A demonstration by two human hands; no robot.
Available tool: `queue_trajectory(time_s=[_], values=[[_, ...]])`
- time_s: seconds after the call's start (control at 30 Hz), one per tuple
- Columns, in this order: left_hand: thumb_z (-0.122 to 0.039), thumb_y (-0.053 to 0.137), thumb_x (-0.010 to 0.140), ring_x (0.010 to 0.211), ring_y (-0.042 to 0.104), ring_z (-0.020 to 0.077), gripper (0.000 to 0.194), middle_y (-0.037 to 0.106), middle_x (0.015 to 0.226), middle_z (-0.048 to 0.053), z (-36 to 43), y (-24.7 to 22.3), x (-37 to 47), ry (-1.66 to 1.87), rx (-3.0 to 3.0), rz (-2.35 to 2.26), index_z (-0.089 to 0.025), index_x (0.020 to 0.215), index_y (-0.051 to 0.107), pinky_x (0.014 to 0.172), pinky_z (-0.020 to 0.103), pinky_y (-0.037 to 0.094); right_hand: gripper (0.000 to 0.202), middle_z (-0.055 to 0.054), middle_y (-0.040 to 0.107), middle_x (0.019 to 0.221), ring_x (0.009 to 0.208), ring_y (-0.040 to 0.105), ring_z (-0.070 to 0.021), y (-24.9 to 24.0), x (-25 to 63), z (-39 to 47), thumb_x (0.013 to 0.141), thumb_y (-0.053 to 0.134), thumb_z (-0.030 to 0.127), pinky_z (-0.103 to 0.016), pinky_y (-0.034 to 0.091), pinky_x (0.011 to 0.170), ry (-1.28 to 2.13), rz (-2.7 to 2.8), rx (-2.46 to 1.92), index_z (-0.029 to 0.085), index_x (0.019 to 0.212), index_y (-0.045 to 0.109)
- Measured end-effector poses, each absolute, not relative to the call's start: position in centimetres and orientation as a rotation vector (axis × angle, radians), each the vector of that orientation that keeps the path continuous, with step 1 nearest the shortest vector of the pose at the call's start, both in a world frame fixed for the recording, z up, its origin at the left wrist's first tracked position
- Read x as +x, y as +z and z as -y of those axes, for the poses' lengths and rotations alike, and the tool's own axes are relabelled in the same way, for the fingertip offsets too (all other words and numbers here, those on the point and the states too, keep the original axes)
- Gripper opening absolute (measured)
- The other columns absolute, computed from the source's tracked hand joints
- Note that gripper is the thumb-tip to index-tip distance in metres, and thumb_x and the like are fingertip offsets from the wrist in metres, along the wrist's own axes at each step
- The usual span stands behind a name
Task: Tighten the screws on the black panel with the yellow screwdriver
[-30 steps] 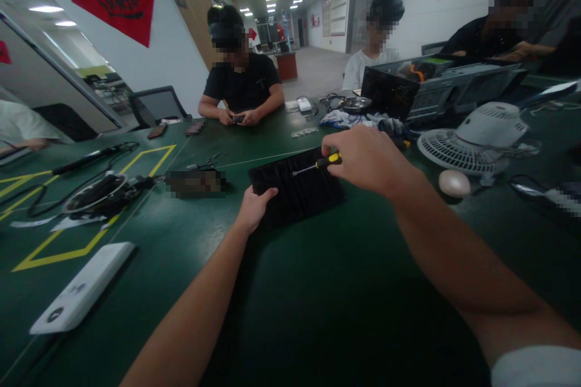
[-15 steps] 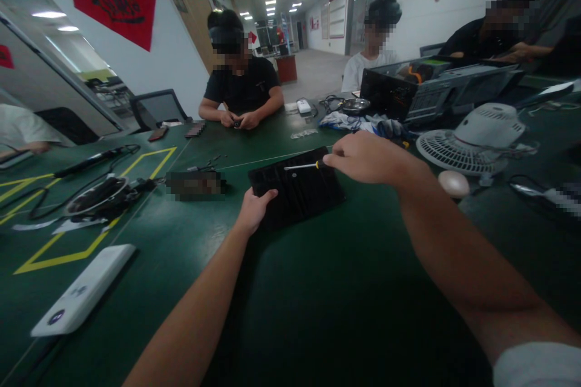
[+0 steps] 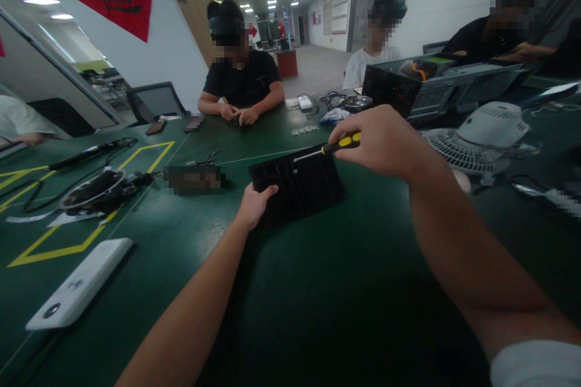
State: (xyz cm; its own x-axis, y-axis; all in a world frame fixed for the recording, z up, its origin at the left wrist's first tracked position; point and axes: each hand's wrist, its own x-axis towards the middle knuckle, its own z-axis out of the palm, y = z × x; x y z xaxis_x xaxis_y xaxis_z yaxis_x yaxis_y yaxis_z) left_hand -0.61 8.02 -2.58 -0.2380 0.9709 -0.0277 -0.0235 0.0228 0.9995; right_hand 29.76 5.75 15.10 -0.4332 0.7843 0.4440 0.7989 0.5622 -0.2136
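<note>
A flat black plastic panel (image 3: pixel 313 190) with ribs and a small round metal screw head (image 3: pixel 295 172) lies at the middle of the table. My left hand (image 3: pixel 255 202) grips its left edge, thumb on top and the other fingers hidden below. A screwdriver (image 3: pixel 345 141) with a black and yellow handle is pinched in my right hand (image 3: pixel 379 142). Its thin metal shaft slants down to the left, and the tip is over the panel just above the screw head. Whether the tip touches the panel, I cannot tell.
The green table (image 3: pixel 290 290) carries a white power bank (image 3: pixel 82 284) at the left and coiled black cables (image 3: pixel 97 190) beyond it. A white fan (image 3: pixel 485 133) and an open computer case (image 3: pixel 445 84) stand on the right. Across the table sits a person in black (image 3: pixel 245 78).
My right hand has risen and tilted the screwdriver more steeply, showing its yellow-marked handle. The tip has shifted slightly right and down. My left hand still grips the panel.
</note>
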Motion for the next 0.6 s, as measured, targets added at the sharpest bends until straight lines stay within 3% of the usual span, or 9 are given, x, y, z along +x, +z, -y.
queue_trajectory(time_s=[0.33, 0.6], values=[[-0.037, 0.096, 0.056, 0.088, 0.078, 0.0287, 0.050, 0.080, 0.093, 0.006, -8.0, -2.7, -0.6, 1.367, 1.056, -1.374, -0.018, 0.097, 0.073, 0.093, 0.048, 0.064, 0.032, -0.008, 0.085, 0.110, 0.107, 0.074, -0.0309, 15.0, 29.1, -5.6, 0.082, 0.071, 0.016, -0.041, 0.050, 0.091, -0.133, 2.406, -1.316, 0.026, 0.106, 0.089], [-0.036, 0.096, 0.056, 0.089, 0.078, 0.0292, 0.054, 0.080, 0.095, 0.007, -8.0, -2.3, -0.4, 1.361, 1.045, -1.370, -0.017, 0.100, 0.073, 0.095, 0.050, 0.064, 0.032, -0.008, 0.084, 0.108, 0.104, 0.073, -0.0295, 14.2, 28.5, -5.8, 0.083, 0.071, 0.014, -0.039, 0.050, 0.088, -0.199, 2.409, -1.288, 0.026, 0.107, 0.089]])
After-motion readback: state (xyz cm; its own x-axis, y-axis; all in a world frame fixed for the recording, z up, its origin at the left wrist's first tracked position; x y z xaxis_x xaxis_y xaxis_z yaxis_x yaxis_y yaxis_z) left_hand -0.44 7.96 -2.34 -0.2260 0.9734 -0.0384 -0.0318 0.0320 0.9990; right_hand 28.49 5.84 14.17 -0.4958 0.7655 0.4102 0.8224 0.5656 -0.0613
